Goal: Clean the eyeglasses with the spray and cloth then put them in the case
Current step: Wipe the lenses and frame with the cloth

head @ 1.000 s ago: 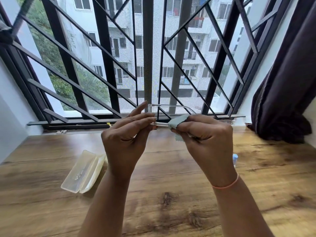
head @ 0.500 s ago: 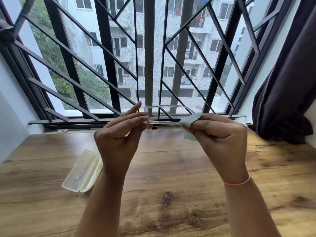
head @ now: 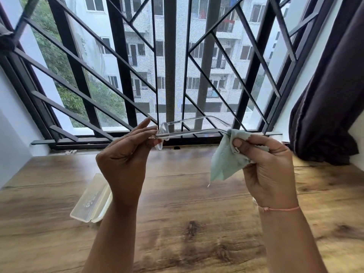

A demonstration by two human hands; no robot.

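Translucent case (head: 92,201) lies on the wooden counter (head: 187,186), partly behind the left wrist. Left hand (head: 126,160) pinches the front of the clear eyeglasses (head: 163,133), held above the counter with the temples pointing right. Pale green cloth (head: 226,160) wraps the nearer temple tip, gripped by the right hand (head: 269,168).
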